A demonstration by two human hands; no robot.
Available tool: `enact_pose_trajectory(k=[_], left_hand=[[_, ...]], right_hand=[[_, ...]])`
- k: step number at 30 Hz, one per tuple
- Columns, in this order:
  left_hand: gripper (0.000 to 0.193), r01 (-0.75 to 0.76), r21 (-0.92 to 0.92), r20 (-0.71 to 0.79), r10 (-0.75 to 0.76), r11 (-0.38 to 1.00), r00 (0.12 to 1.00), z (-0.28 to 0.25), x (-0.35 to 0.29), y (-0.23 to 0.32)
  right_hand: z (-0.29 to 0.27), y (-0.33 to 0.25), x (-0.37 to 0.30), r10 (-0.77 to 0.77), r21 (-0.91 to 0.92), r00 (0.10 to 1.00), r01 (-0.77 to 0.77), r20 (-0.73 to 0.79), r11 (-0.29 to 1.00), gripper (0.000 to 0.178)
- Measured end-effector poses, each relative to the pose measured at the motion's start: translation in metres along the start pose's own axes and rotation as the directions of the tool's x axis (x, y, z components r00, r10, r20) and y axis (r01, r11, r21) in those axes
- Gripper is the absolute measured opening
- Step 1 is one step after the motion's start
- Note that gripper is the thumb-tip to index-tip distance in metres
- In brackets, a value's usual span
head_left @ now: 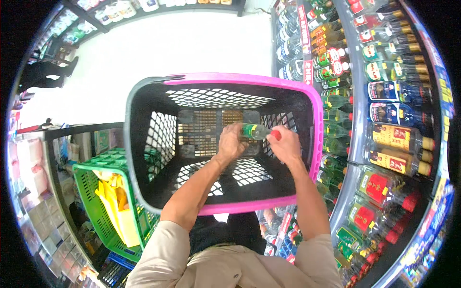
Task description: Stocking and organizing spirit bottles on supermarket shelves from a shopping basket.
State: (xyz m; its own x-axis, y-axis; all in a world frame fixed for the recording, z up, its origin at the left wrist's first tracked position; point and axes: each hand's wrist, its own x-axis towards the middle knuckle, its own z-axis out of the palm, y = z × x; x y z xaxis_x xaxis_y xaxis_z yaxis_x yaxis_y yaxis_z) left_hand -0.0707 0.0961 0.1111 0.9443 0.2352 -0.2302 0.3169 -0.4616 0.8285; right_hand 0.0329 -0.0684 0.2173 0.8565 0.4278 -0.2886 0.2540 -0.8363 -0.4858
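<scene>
A clear bottle with a green label and a red cap (257,131) lies sideways between my two hands, above the inside of a black shopping basket (288,193). My left hand (232,144) is closed around the labelled end of the bottle. My right hand (287,145) has its fingers closed on the red cap end. The basket has latticed sides, a pink rim over its top, right and lower edges, and a dark rim at its left. Nothing else shows inside it, though my forearms cover part of its near side.
Shelves of bottles (386,115) line the right side, close to the basket's rim. At the lower left stands a green crate (89,192) with yellow packages (117,206) in it. More stocked shelves (115,17) run along the far left. Dark legs of a person (45,72) show at the left.
</scene>
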Motion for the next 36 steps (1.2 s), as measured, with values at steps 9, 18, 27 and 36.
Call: enact_pose_trajectory(k=[9, 18, 27, 36], left_hand=[[0.066, -0.314, 0.007, -0.107, 0.313, 0.949, 0.944, -0.138, -0.120, 0.132], [0.066, -0.500, 0.044, -0.206, 0.498, 0.865, 0.842, -0.195, -0.212, 0.194], [0.062, -0.613, 0.005, -0.123, 0.609, 0.790, 0.784, -0.167, -0.263, 0.206], [0.067, -0.613, -0.299, 0.218, 0.678, 0.731, 0.702, -0.094, -0.302, 0.201]], right_hand=[[-0.141, -0.109, -0.128, -0.108, 0.663, 0.989, 0.013, 0.102, 0.749, 0.026], [-0.190, -0.167, -0.235, -0.156, 0.676, 0.981, 0.191, -0.113, 0.712, 0.027], [-0.142, -0.169, -0.351, -0.034, 0.422, 0.763, 0.394, -0.645, 0.817, 0.036], [-0.094, -0.156, -0.440, 0.395, 0.606, 0.563, 0.250, -0.726, 0.755, 0.038]])
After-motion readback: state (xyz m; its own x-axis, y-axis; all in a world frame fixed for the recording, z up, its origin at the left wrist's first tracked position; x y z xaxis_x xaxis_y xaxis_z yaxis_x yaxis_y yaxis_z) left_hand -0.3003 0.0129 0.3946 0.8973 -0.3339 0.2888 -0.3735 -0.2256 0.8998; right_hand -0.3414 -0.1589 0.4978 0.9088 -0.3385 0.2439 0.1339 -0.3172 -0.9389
